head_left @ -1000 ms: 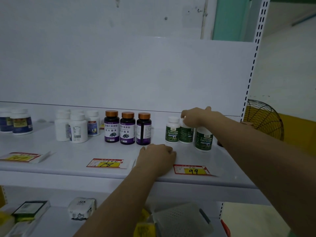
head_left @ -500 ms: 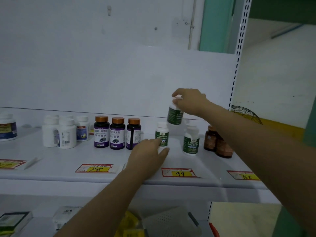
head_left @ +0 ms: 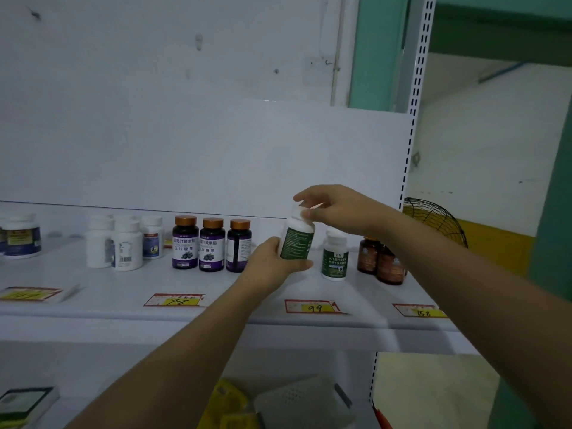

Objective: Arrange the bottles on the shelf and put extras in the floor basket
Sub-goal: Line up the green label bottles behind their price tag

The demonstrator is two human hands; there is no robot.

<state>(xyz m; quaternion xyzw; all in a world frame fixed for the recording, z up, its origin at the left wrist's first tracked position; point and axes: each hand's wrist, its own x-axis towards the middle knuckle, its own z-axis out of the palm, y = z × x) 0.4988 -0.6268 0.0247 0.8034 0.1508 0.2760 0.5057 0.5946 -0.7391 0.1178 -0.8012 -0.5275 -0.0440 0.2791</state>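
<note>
The green-labelled bottle [head_left: 296,239] is held in both hands in front of the shelf's back panel, leaning a little to 1 o'clock, its white cap higher than the caps of the bottles standing nearby. The right grip [head_left: 340,209] comes in from 4 o'clock and pinches the cap from above, thumb and fingertips closed on it. The left grip [head_left: 270,264] reaches up from 7 o'clock and is curled round the lower body of the same bottle, fingers wrapping under its base, so the base itself is hidden.

At 3 o'clock of the held bottle, just beside it, a second green bottle [head_left: 335,258] stands upright on the shelf [head_left: 93,305]. Further along at 3 o'clock stand two brown bottles [head_left: 382,261], touching one another. At 9 o'clock, three purple bottles [head_left: 212,244] with copper caps stand in a row, and beyond them a cluster of white bottles [head_left: 114,246]. A price tag reading 99 [head_left: 312,306] lies on the shelf edge at 6 o'clock of the held bottle.
</note>
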